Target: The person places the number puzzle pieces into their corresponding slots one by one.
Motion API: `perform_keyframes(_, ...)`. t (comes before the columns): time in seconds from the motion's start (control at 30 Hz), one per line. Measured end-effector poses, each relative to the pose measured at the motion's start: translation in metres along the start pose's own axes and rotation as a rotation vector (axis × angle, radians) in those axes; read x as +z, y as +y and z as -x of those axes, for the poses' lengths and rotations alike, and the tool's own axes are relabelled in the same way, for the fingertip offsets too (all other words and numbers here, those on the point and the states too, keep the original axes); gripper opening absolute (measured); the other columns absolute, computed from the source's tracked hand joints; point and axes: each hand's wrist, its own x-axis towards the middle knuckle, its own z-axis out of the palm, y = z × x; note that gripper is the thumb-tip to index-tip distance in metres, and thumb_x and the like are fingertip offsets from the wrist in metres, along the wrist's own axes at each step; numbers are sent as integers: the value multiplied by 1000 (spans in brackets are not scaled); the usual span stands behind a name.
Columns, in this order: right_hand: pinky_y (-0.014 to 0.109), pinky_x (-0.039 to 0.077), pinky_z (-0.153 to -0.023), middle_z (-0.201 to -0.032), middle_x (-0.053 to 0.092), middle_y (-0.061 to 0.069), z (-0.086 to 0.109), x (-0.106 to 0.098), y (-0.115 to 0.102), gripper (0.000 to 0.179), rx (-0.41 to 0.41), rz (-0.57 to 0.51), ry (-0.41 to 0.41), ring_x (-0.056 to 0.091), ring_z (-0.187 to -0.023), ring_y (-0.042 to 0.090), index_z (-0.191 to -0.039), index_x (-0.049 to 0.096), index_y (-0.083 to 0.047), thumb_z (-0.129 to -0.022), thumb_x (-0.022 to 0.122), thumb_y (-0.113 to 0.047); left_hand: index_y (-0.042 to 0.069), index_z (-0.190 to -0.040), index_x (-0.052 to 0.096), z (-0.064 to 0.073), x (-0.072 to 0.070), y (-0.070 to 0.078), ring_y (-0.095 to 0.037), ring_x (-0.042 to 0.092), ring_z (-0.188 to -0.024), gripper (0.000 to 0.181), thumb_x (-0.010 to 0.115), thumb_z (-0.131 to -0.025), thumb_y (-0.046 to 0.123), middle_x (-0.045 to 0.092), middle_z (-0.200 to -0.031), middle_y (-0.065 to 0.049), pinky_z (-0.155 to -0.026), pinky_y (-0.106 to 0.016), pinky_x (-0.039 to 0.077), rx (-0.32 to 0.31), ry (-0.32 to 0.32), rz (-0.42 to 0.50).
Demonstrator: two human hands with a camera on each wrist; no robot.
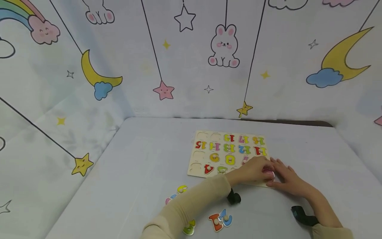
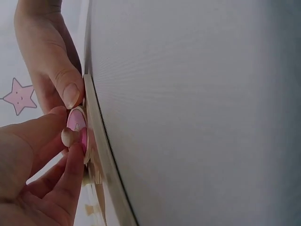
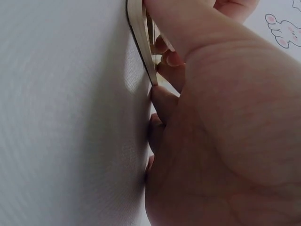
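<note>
A cream wooden number puzzle board (image 1: 191, 170) lies on the table, with colourful number pieces in several recesses and others bare. My left hand (image 1: 253, 170) reaches over its near right part. Between thumb and fingers it pinches a pink puzzle piece (image 2: 76, 119) near the piece's small wooden knob (image 2: 70, 137). The piece is tilted in the left wrist view, close against the board; its number is hidden. At the board's right edge rests my right hand (image 1: 290, 181), fingers extended, its thumb near the pink piece. In the right wrist view, its fingertips (image 3: 163, 104) are right at the board's edge.
Nearer me lie loose pieces: a red one (image 1: 216, 222) overlapping a blue one (image 1: 226, 219), a green and yellow one (image 1: 189, 228) partly behind the left sleeve (image 1: 191, 205), and a yellow one (image 1: 182, 189) beside pink and blue ones. A patterned cloth wall (image 1: 191, 66) stands behind the table.
</note>
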Motion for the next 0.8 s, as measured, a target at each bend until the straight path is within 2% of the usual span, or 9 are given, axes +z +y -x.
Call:
perform_keyframes(0.2,68,-5,-95,-144,20,33,-1,-1,-3,82,-1,6,6,3,-132,50,-142,27,5,-81,72,-27,17,-113,67,6,-7,0,10,44,-99,24,62,-92,26,59,-108,15,-84,-6,29,56,-6,-56)
perform_keyframes(0.27,69,-5,-95,-143,19,33,-1,-1,-3,82,-4,7,2,3,-132,51,-142,28,5,-81,72,-27,17,-116,66,9,-9,0,11,45,-99,25,60,-93,25,59,-109,16,-85,-6,30,45,-17,-66)
perform_keyframes(0.53,69,-4,-95,-144,20,32,-2,-2,-4,79,24,43,-15,5,-133,49,-143,29,2,-83,69,-30,24,-119,65,31,-22,-3,5,46,-108,26,55,-95,24,58,-115,17,-93,-13,29,-16,-39,-219)
perform_keyframes(0.67,69,-2,-95,-144,21,31,-3,-1,-6,77,38,73,-14,6,-133,49,-142,31,2,-84,67,-33,24,-118,66,48,-35,-7,3,47,-111,25,56,-95,27,59,-116,16,-90,-13,32,-40,-40,-233)
perform_keyframes(0.8,69,1,-96,-144,22,31,-5,2,-6,77,58,120,-10,7,-132,49,-142,31,1,-85,66,-36,21,-117,66,76,-50,-13,0,49,-110,25,57,-94,28,60,-116,13,-88,-14,35,-34,-12,-252)
